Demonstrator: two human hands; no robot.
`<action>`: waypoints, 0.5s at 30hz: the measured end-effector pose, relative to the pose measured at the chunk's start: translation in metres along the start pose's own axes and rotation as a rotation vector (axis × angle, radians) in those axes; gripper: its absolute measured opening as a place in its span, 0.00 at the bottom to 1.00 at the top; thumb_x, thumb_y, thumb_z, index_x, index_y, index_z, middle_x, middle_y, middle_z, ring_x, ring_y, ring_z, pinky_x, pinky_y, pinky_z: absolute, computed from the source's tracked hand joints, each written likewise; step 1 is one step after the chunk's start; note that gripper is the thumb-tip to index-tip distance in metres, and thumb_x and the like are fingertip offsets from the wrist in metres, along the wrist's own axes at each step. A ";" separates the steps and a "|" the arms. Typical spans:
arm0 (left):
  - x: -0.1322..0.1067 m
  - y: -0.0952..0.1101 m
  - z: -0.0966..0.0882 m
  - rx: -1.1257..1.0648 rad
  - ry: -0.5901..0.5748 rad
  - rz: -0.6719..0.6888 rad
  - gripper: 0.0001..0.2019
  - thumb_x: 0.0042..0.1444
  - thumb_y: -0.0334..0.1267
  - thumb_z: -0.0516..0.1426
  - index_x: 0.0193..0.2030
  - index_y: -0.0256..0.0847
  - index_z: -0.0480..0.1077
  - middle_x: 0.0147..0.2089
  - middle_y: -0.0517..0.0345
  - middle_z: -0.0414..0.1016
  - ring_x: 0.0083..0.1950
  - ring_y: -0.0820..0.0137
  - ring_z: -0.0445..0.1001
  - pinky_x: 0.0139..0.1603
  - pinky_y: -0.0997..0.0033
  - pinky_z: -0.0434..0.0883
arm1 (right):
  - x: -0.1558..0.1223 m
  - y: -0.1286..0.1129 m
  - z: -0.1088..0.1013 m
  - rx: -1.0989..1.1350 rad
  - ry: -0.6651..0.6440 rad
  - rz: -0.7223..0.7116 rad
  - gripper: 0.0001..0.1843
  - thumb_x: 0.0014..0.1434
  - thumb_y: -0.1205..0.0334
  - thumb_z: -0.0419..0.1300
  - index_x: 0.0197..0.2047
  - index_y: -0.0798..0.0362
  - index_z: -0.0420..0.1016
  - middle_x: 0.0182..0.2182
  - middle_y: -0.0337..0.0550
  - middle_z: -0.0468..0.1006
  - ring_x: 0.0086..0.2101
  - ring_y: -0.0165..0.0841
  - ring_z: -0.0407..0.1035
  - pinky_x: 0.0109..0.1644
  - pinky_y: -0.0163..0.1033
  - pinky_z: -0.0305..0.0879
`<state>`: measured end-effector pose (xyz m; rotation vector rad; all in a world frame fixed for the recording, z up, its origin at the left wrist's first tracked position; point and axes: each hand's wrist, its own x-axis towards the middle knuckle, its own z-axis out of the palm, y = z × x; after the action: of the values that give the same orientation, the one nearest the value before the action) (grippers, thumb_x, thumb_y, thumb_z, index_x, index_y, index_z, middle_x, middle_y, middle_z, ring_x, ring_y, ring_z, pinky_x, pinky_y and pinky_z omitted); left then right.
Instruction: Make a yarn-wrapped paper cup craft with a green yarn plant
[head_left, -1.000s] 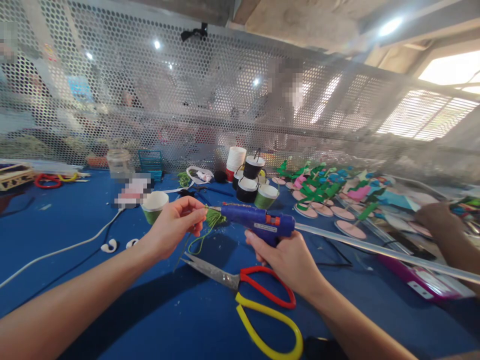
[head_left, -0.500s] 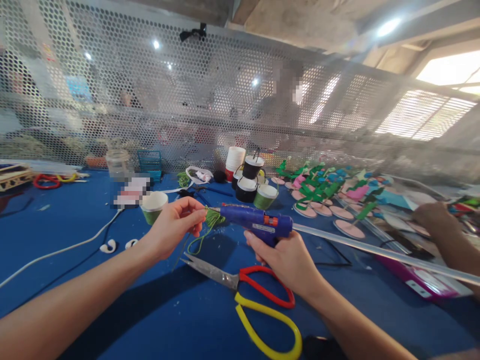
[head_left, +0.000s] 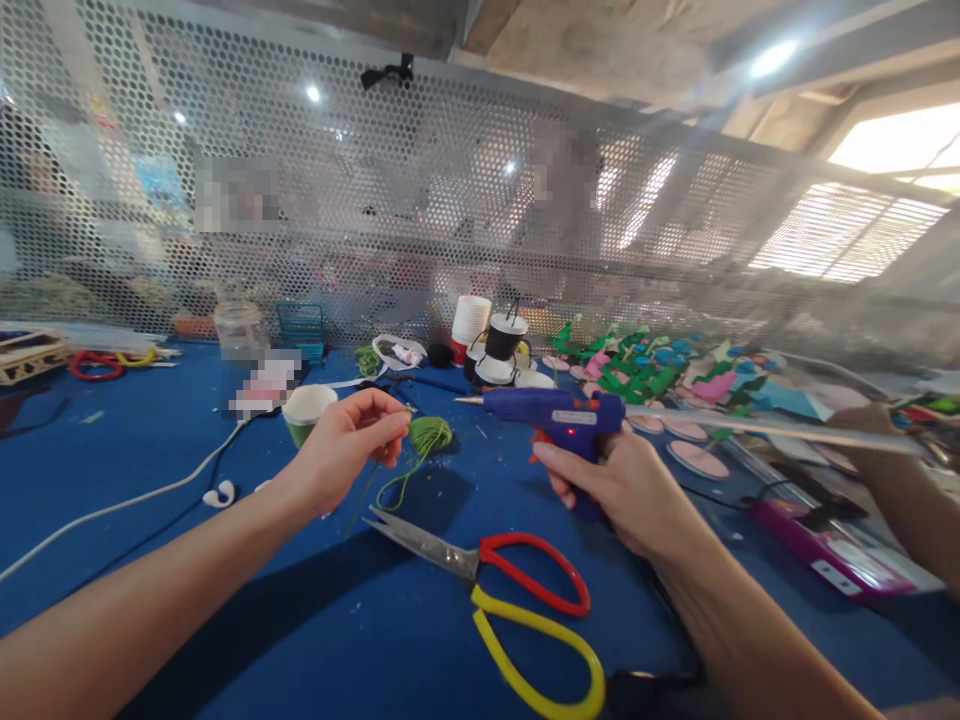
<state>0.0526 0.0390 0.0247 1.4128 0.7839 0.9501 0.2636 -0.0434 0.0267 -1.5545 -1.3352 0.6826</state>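
Observation:
My left hand [head_left: 349,445] pinches a small green wound-string piece [head_left: 430,435], with a green strand looping down toward the blue tabletop [head_left: 187,600]. My right hand [head_left: 626,485] grips the handle of a blue hot glue gun [head_left: 559,412]. A long clear glue stick [head_left: 780,430] juts from the gun's back. The gun's metal nozzle points left and stands a short way to the right of the green piece, not touching it. Red-and-yellow-handled scissors [head_left: 495,575] lie below both hands.
Small cups and spools [head_left: 499,360] stand behind the hands, with a green cup [head_left: 306,410] at the left. Green, pink and blue craft pieces [head_left: 660,380] cover the right side. Another person's hand [head_left: 870,425] works at far right. A white cable [head_left: 127,495] crosses the left; a perforated screen backs the table.
My right hand has drawn the glue gun up and to the right, off the green piece. My left hand keeps its pinch in about the same place.

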 end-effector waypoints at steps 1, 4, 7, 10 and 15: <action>0.000 0.001 0.000 -0.006 0.000 -0.003 0.06 0.46 0.34 0.56 0.25 0.37 0.61 0.18 0.66 0.64 0.19 0.81 0.62 0.21 0.80 0.60 | 0.003 0.002 -0.007 -0.008 0.026 -0.015 0.15 0.43 0.51 0.60 0.23 0.57 0.67 0.15 0.37 0.67 0.16 0.25 0.60 0.19 0.31 0.58; -0.001 0.003 0.000 -0.034 -0.014 -0.015 0.06 0.47 0.34 0.56 0.25 0.37 0.61 0.18 0.66 0.63 0.19 0.81 0.62 0.22 0.81 0.61 | 0.013 0.011 -0.028 0.047 0.090 0.008 0.17 0.41 0.49 0.61 0.23 0.56 0.68 0.20 0.40 0.70 0.20 0.26 0.63 0.23 0.31 0.60; -0.002 0.003 0.000 -0.061 -0.038 -0.014 0.06 0.47 0.33 0.56 0.25 0.37 0.61 0.18 0.66 0.64 0.19 0.81 0.62 0.22 0.80 0.61 | 0.023 0.023 -0.046 -0.025 0.082 0.051 0.19 0.42 0.46 0.59 0.21 0.56 0.65 0.17 0.37 0.67 0.19 0.25 0.61 0.23 0.31 0.58; -0.002 0.004 0.000 -0.075 -0.060 -0.006 0.06 0.46 0.33 0.56 0.26 0.37 0.61 0.19 0.66 0.65 0.19 0.81 0.63 0.22 0.80 0.61 | 0.032 0.042 -0.052 -0.230 -0.021 0.158 0.19 0.43 0.47 0.59 0.20 0.55 0.63 0.13 0.36 0.65 0.16 0.24 0.59 0.19 0.31 0.53; -0.003 0.006 0.001 -0.046 -0.080 -0.017 0.06 0.46 0.33 0.56 0.26 0.37 0.61 0.19 0.66 0.65 0.19 0.81 0.64 0.22 0.80 0.61 | 0.043 0.078 -0.043 -0.395 -0.145 0.268 0.17 0.47 0.50 0.55 0.19 0.55 0.62 0.12 0.36 0.64 0.15 0.25 0.58 0.19 0.32 0.52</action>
<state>0.0520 0.0356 0.0304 1.3935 0.7092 0.8884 0.3447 -0.0122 -0.0196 -2.0607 -1.4443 0.7372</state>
